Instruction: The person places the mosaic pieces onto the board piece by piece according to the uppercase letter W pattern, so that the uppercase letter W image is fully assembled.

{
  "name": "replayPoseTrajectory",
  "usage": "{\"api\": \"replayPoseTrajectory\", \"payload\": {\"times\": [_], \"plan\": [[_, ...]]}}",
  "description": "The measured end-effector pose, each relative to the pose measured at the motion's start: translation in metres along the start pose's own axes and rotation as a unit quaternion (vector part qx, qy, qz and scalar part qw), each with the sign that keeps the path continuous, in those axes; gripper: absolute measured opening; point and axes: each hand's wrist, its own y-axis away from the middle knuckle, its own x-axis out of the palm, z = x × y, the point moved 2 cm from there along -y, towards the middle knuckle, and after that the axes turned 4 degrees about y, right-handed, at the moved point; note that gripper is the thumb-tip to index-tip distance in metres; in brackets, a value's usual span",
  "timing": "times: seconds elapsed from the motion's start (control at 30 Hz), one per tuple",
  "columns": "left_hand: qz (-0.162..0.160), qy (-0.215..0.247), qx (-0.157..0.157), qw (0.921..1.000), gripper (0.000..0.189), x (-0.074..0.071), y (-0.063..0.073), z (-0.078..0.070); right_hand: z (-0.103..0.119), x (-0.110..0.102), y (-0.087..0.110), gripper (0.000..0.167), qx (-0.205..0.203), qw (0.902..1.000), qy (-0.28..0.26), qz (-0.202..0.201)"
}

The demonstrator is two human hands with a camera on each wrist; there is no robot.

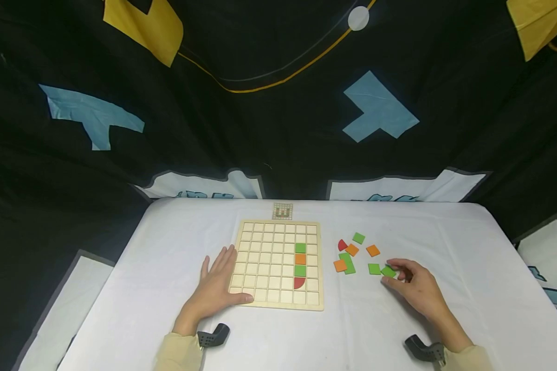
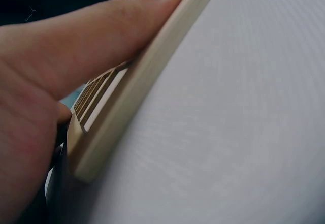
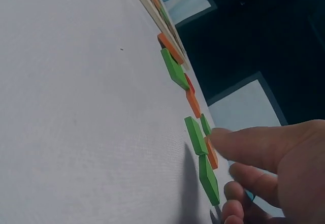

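Observation:
In the head view my left hand (image 1: 215,286) lies spread along the left side of a wooden grid board (image 1: 269,307), its thumb across the front edge. The left wrist view shows that thumb (image 2: 106,36) resting on the board's rim (image 2: 127,97). One column of the board holds two green squares, an orange square (image 1: 300,259) and a red quarter-circle (image 1: 299,282). To the right, my right hand (image 1: 418,288) hovers with thumb and fingers apart around a green square tile (image 1: 388,272). In the right wrist view this tile (image 3: 208,180) lies on the cloth, apparently ungripped.
Loose tiles lie between board and right hand: green squares (image 1: 374,269), orange squares (image 1: 373,250) and a red quarter-circle (image 1: 342,245), some overlapping. A small patterned grid card (image 1: 282,211) lies behind the board. The table has a white cloth (image 1: 362,330); a black patterned curtain (image 1: 278,144) hangs behind.

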Motion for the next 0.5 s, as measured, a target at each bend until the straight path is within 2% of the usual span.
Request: {"api": "replayPoseTrajectory", "payload": {"times": [0.2,0.5], "plan": [[-0.002,0.000,0.002,1.0000,0.129,0.0000,-0.0001,0.0001,0.0012,0.0028,-0.0012,0.040,-0.002,0.9993,0.039,0.002],[-0.004,0.002,0.005,1.0000,0.128,-0.0003,0.0001,0.0005,0.0025,0.0061,-0.0033,0.031,-0.027,0.9972,0.069,-0.013]]}}
